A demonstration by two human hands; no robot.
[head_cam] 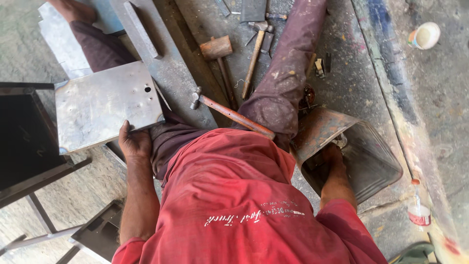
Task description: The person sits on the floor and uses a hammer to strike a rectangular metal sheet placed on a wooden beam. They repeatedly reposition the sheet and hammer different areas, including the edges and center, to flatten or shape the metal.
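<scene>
I sit on the ground in a red shirt with my legs stretched out. My left hand grips the near edge of a flat grey metal sheet that has a small hole and rests over my left thigh. My right hand reaches down into a rusty, dark metal box-shaped container beside my right thigh; its fingers are hidden, so what they hold cannot be seen. A hammer with a rust-coloured handle lies across my lap, untouched.
A long steel plate lies ahead between my legs. A wooden mallet, another hammer and small tools lie on the floor. A dark metal frame stands left. A white cup sits far right.
</scene>
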